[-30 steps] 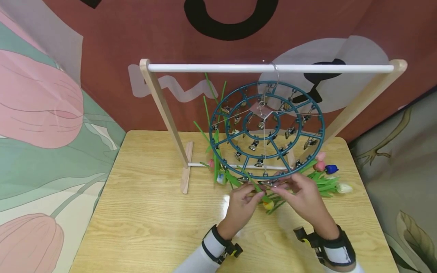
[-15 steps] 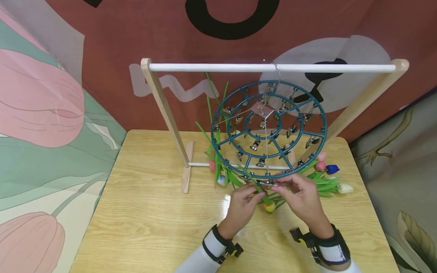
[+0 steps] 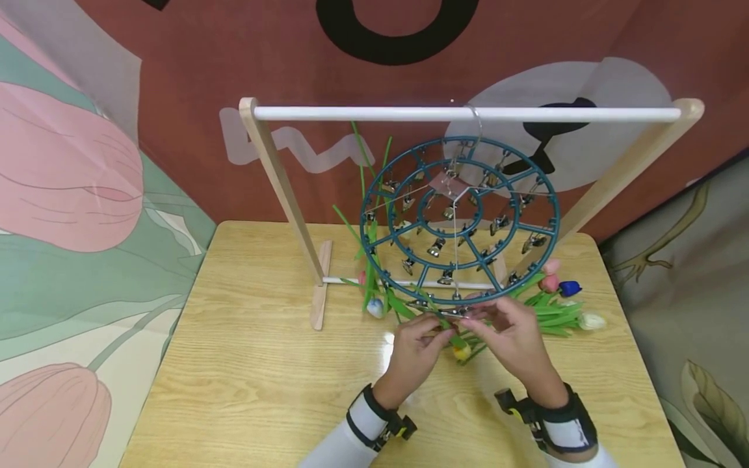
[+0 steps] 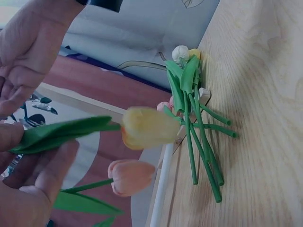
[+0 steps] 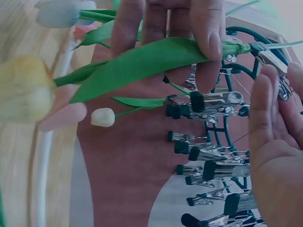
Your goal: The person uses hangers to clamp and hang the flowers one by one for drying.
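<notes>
My left hand (image 3: pixel 412 348) pinches the leaf and stem of a yellow tulip (image 4: pixel 149 127), whose flower points down towards the table. My right hand (image 3: pixel 515 338) grips a metal clip (image 5: pixel 271 59) at the front of a round teal hanger (image 3: pixel 459 302). In the right wrist view, the clip's tip meets the tulip's stem just past the leaf; whether its grip on the stem is firm I cannot tell. Several other clips (image 5: pixel 218 100) dangle from the rings. Upside down at the hanger's left hangs a light blue tulip (image 3: pixel 375 307).
The hanger hooks onto the white bar (image 3: pixel 351 114) of a wooden stand. Loose tulips (image 4: pixel 189 80) lie on the table (image 3: pixel 246 364) at the right, with pink, blue and white heads (image 3: pixel 591 321). A patterned cloth (image 3: pixel 193 169) covers the wall behind.
My right hand has shifted slightly left, and the clip in it lies a little more level. The left hand keeps its place on the yellow tulip. The hanging flowers sway slightly.
</notes>
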A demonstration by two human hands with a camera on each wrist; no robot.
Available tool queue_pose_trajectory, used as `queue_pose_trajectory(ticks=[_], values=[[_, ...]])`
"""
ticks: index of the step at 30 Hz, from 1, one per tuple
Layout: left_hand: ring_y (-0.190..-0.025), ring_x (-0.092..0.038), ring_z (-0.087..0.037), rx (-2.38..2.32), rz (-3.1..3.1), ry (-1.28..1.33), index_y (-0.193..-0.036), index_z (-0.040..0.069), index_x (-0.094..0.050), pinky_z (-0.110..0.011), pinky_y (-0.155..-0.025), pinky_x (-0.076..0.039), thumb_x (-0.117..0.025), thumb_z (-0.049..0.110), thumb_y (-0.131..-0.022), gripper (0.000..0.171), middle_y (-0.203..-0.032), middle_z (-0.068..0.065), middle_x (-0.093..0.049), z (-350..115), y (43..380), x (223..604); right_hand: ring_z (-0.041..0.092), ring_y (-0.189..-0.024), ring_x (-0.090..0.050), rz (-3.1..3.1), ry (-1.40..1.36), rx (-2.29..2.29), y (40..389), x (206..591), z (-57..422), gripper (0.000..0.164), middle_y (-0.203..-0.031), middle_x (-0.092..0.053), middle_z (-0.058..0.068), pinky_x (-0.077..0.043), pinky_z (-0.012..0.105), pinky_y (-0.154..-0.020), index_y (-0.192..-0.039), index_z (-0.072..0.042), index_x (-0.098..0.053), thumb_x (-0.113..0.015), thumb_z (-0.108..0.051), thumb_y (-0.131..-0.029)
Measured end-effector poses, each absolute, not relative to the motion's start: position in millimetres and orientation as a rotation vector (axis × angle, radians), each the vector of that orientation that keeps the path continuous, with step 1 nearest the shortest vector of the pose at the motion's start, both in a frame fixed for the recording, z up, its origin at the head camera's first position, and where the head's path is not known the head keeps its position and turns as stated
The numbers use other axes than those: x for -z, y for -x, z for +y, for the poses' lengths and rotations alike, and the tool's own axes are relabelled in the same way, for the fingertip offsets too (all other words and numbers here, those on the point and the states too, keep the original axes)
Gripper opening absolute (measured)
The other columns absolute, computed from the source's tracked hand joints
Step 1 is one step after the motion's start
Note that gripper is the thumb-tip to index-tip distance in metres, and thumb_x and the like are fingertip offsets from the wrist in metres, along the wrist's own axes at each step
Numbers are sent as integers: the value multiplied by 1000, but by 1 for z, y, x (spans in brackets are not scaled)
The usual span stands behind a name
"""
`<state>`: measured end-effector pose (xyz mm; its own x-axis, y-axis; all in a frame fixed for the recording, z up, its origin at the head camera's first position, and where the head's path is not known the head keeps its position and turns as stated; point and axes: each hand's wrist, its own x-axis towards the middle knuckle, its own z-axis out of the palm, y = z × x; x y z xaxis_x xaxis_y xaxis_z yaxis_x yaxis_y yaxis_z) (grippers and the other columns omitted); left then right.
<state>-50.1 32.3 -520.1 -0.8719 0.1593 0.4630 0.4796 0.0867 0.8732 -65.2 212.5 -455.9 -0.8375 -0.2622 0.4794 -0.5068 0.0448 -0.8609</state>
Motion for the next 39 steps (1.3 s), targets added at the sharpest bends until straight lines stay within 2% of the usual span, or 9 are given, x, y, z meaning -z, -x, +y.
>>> queue_pose_trajectory(ticks=[3,6,9,14,19,27,35,39], values=[[-94,-76,-28,1944,-2119,599,-107,-2,-75,-23,-77,-64,-70,0,-95,13,-108,-17,-75,30,49,524,9,-93,-70,-2207,-790,-1854,63,461,214,36,-111,-72,-2,-61,18,-83,-118,11,-63,-76,13,-84],[-96,-75,-32,1994,-2107,569,-106,-3,-75,-25,-78,-64,-70,0,-96,12,-108,-19,-74,26,48,528,6,-89,-69,-2340,-770,-1726,59,468,218,44,-105,-73,5,-60,17,-79,-120,4,-66,-75,19,-80],[-96,-75,-33,1969,-2093,568,-102,-4,-75,-26,-76,-65,-70,-1,-96,9,-105,-20,-74,19,47,531,2,-86,-68,-2486,-713,-1580,55,476,226,37,-98,-75,4,-58,16,-75,-116,-5,-70,-75,13,-85],[-96,-75,-32,1928,-2067,530,-102,-5,-74,-28,-75,-65,-69,-3,-96,8,-103,-20,-75,5,44,536,0,-83,-68,-2621,-621,-1453,49,486,242,26,-95,-76,-5,-56,16,-72,-110,-16,-72,-72,3,-92],[-100,-73,-34,2006,-2048,411,-104,-5,-74,-32,-81,-65,-68,1,-97,11,-106,-22,-74,-8,43,539,3,-81,-70,-2649,-604,-1427,48,490,252,22,-93,-77,-6,-56,15,-72,-109,-15,-72,-69,2,-96],[-104,-73,-37,2043,-2007,268,-108,-6,-73,-34,-87,-63,-69,2,-97,15,-111,-22,-73,-26,47,540,10,-81,-72,-2708,-577,-1422,48,492,256,18,-92,-77,-7,-58,23,-67,-109,-13,-71,-66,0,-98],[-104,-73,-36,1975,-2016,195,-110,-3,-72,-33,-86,-64,-69,2,-97,14,-113,-21,-73,-42,53,539,6,-83,-72,-2748,-566,-1430,47,494,259,15,-94,-78,-5,-59,23,-70,-111,-13,-72,-64,-4,-101],[-103,-73,-38,1979,-1998,181,-111,-7,-71,-33,-86,-64,-68,0,-97,15,-115,-22,-72,-46,57,538,1,-83,-70,-2779,-525,-1397,47,497,263,14,-93,-77,-6,-58,23,-70,-111,-13,-72,-63,-6,-102]])
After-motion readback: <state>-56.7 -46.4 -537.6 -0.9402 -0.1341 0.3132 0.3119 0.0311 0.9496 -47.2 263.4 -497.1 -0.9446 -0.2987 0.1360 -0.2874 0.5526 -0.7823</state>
